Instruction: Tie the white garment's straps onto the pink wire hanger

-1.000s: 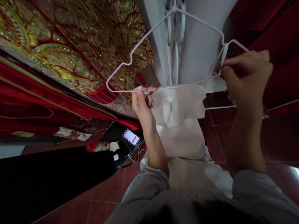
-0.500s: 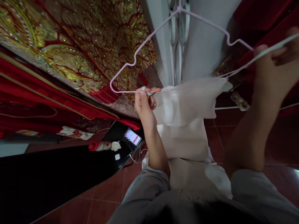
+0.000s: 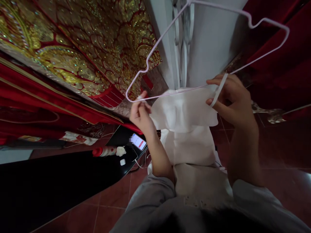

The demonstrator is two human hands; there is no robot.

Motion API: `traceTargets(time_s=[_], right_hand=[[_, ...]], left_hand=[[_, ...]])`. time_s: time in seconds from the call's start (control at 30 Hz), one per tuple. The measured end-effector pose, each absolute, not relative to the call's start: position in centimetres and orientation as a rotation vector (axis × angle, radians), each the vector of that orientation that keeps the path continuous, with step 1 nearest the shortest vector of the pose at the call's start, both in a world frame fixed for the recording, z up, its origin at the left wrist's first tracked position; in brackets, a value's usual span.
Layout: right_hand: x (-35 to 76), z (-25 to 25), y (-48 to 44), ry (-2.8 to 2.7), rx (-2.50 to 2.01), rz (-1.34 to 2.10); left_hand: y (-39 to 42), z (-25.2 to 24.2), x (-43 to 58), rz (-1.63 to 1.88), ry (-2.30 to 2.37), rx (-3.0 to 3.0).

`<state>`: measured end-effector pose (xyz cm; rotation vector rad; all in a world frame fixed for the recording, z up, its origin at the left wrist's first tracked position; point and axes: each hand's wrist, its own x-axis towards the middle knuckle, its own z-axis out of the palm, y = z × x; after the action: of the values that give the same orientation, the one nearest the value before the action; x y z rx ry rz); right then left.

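A pale pink wire clothes hanger (image 3: 167, 30) spans the upper middle of the view, its hook end cut off by the top edge. At its lower left corner, my left hand (image 3: 141, 113) has its fingers closed around the bottom bar, somewhat blurred. My right hand (image 3: 235, 98) grips a narrow white strap (image 3: 219, 90), which runs taut between thumb and fingers beside the bar. White cloth (image 3: 184, 108) spreads below the bar between both hands, its right corner close to my right fingers. More pale cloth lies beneath it in layers; where one piece ends I cannot tell.
Red and gold sequinned garments (image 3: 97, 42) hang at left, and dark red cloth (image 3: 274, 61) at right. On a black table (image 3: 60, 181) lie a lit phone (image 3: 139, 141), a red-capped bottle (image 3: 104, 151) and a small white case (image 3: 122, 162). Red tiles (image 3: 111, 191) cover the floor.
My right hand has come in from the far right toward the middle, and the long stretched strap is now short. The hanger has tilted, its right end rising; my left hand has shifted slightly left.
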<state>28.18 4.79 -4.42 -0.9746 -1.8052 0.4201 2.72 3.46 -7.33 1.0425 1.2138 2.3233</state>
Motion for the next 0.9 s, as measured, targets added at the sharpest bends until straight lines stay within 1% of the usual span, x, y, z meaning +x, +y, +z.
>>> traceTargets(time_s=[0.07, 0.13, 0.17, 0.3, 0.4, 0.47, 0.6, 0.67, 0.8, 0.83, 0.9], right_hand=[[28.5, -4.8, 4.9, -1.811, -0.959, 0.433], [28.3, -5.1, 5.0, -1.828, -0.935, 0.435], [28.1, -5.1, 5.0, -1.830, -0.919, 0.431], [27.4, -5.2, 5.0, -1.784, -0.885, 0.414], [27.5, -5.3, 4.8, -1.767, -0.890, 0.429], [27.7, -5.4, 4.8, -1.770, -0.893, 0.447], [27.9, -5.6, 5.2, -1.790, -0.892, 0.468], [27.7, -5.8, 5.4, -1.795, -0.890, 0.475], [27.1, -6.3, 5.4, -1.747, -0.879, 0.508], [27.0, -6.5, 5.4, -1.734, -0.881, 0.509], [26.9, -6.7, 5.3, -1.713, -0.891, 0.493]], left_hand=[[3.7, -7.4, 1.0, 2.625, 1.325, 1.077], [3.9, -6.9, -0.6, 2.753, 1.391, 1.194], [4.0, -6.5, -1.2, 2.708, 1.394, 1.288], [4.1, -4.6, -3.2, 2.283, 1.243, 1.616], [4.2, -4.1, -4.5, 2.089, 1.122, 1.780], [4.2, -4.6, -5.4, 2.041, 1.091, 1.837], [4.2, -5.9, -6.6, 2.101, 1.143, 1.838], [4.4, -5.7, -6.4, 2.103, 1.137, 1.850], [5.4, -3.0, -4.7, 1.907, 1.131, 1.922], [5.8, -2.1, -4.1, 1.829, 1.180, 1.923], [6.4, -0.5, -3.1, 1.778, 1.259, 1.840]])
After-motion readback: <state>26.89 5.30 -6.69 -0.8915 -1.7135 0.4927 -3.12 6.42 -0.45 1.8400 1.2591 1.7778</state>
